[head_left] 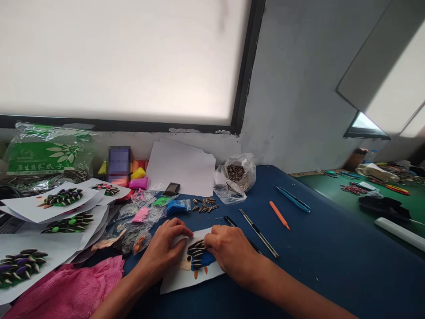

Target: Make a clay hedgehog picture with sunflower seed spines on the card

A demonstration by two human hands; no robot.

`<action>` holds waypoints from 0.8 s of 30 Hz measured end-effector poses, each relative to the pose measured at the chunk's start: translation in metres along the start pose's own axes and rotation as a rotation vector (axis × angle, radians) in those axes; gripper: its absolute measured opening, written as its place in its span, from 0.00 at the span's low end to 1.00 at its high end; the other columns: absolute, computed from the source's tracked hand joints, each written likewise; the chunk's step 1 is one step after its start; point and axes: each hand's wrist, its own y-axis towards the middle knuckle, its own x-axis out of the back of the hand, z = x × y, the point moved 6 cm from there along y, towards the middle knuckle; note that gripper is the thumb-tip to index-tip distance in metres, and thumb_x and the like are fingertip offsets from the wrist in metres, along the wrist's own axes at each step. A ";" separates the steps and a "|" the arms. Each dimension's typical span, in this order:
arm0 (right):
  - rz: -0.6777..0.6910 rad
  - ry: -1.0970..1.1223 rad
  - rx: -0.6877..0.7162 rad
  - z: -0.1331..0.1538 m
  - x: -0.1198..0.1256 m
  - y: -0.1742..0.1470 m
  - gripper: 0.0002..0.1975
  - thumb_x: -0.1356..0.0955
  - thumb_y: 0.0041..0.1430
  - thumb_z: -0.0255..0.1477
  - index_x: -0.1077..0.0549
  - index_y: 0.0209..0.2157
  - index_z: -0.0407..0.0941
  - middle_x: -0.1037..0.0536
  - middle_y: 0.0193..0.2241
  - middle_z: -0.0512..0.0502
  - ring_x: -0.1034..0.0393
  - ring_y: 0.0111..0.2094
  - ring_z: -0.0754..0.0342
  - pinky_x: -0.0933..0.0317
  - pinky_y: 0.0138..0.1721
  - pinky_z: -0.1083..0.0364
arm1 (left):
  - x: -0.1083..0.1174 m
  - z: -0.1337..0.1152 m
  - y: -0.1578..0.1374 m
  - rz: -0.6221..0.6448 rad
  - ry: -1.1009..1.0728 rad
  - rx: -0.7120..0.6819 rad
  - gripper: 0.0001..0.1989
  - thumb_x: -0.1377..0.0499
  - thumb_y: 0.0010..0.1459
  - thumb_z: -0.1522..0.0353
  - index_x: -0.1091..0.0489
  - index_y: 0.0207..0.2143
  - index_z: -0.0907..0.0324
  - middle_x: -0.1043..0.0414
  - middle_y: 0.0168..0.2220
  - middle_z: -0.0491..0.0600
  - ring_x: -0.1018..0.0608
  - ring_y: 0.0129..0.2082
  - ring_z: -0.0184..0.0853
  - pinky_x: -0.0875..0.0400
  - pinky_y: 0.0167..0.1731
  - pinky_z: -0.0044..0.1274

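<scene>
A sheet of white paper (179,283) lies on the blue table, bearing a hedgehog-like picture (202,259) with a blue clay body, a pale face and orange feet. Rows of striped sunflower seeds (198,253) stick into the blue clay. My left hand (168,243) rests on the paper's left edge, thumb and index finger apart, holding nothing. Over the right part of the picture, my right hand (229,250) has its fingertips pinched together at the clay; what they grip is hidden. A loose pile of sunflower seeds (205,205) lies just beyond the paper.
A plastic bag of seeds (236,173) stands at the back. Right of my hands lie a craft knife (259,232), an orange pen (279,215) and blue tweezers (292,198). Clay packets (177,206), finished pictures (63,199) and a pink towel (76,288) crowd the left.
</scene>
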 end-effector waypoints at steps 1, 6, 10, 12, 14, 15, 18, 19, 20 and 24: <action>0.004 -0.003 -0.001 0.000 0.000 0.000 0.10 0.37 0.64 0.22 0.26 0.31 0.42 0.24 0.31 0.47 0.33 0.30 0.57 0.55 0.26 0.57 | 0.000 0.000 0.000 0.000 -0.002 0.003 0.12 0.50 0.53 0.68 0.26 0.32 0.56 0.30 0.37 0.50 0.28 0.41 0.42 0.34 0.44 0.34; 0.040 0.074 -0.060 -0.002 0.007 0.000 0.07 0.34 0.64 0.25 0.24 0.35 0.44 0.23 0.34 0.47 0.30 0.33 0.55 0.50 0.28 0.58 | 0.000 -0.001 0.000 0.012 -0.012 0.012 0.12 0.49 0.53 0.68 0.26 0.32 0.56 0.29 0.37 0.50 0.28 0.41 0.42 0.34 0.44 0.34; 0.006 0.157 -0.106 -0.009 0.021 -0.003 0.05 0.34 0.63 0.24 0.24 0.37 0.45 0.22 0.36 0.48 0.29 0.35 0.55 0.46 0.31 0.59 | 0.000 0.000 0.000 0.004 -0.010 0.004 0.12 0.49 0.53 0.69 0.26 0.33 0.55 0.29 0.38 0.50 0.28 0.41 0.42 0.34 0.44 0.34; -0.016 0.159 -0.135 -0.015 0.026 -0.003 0.06 0.35 0.64 0.24 0.25 0.36 0.45 0.22 0.35 0.48 0.29 0.34 0.56 0.46 0.31 0.59 | -0.001 0.000 0.000 0.008 -0.010 0.005 0.11 0.49 0.54 0.69 0.26 0.33 0.55 0.29 0.38 0.50 0.28 0.41 0.41 0.34 0.45 0.34; -0.033 0.139 -0.168 -0.023 0.026 -0.002 0.07 0.35 0.64 0.23 0.25 0.35 0.45 0.22 0.35 0.48 0.29 0.33 0.56 0.46 0.32 0.59 | -0.001 0.000 0.000 0.018 -0.010 0.012 0.11 0.49 0.54 0.68 0.26 0.33 0.55 0.29 0.38 0.50 0.28 0.41 0.42 0.34 0.45 0.34; -0.038 0.127 -0.183 -0.028 0.025 0.000 0.07 0.35 0.63 0.23 0.24 0.35 0.45 0.22 0.34 0.48 0.28 0.34 0.56 0.45 0.32 0.58 | -0.001 0.000 0.000 0.023 -0.010 0.015 0.11 0.49 0.54 0.68 0.26 0.33 0.55 0.29 0.38 0.50 0.28 0.41 0.42 0.34 0.45 0.34; -0.062 0.096 -0.215 -0.040 0.018 0.007 0.08 0.35 0.64 0.23 0.24 0.35 0.44 0.22 0.34 0.48 0.28 0.35 0.55 0.44 0.33 0.58 | 0.000 -0.001 0.001 0.028 -0.007 0.018 0.11 0.49 0.53 0.69 0.26 0.33 0.55 0.29 0.38 0.50 0.28 0.41 0.42 0.34 0.45 0.34; -0.078 0.085 -0.220 -0.043 0.016 0.010 0.08 0.36 0.64 0.23 0.24 0.36 0.44 0.22 0.35 0.47 0.28 0.35 0.55 0.43 0.34 0.58 | 0.000 -0.001 0.001 0.029 -0.005 0.018 0.11 0.49 0.53 0.69 0.26 0.33 0.55 0.29 0.38 0.50 0.28 0.41 0.42 0.34 0.45 0.34; -0.095 0.072 -0.221 -0.045 0.014 0.013 0.09 0.36 0.65 0.24 0.24 0.37 0.44 0.22 0.36 0.46 0.28 0.36 0.54 0.43 0.35 0.58 | 0.000 -0.002 0.001 0.029 -0.003 0.016 0.12 0.49 0.52 0.69 0.26 0.33 0.55 0.29 0.38 0.50 0.28 0.41 0.42 0.34 0.45 0.34; -0.141 0.024 -0.193 -0.050 0.011 0.031 0.10 0.37 0.66 0.25 0.23 0.40 0.45 0.24 0.39 0.46 0.30 0.41 0.54 0.41 0.40 0.59 | 0.000 -0.001 0.001 0.012 0.007 0.000 0.12 0.49 0.52 0.70 0.26 0.32 0.55 0.28 0.38 0.50 0.28 0.41 0.42 0.33 0.44 0.33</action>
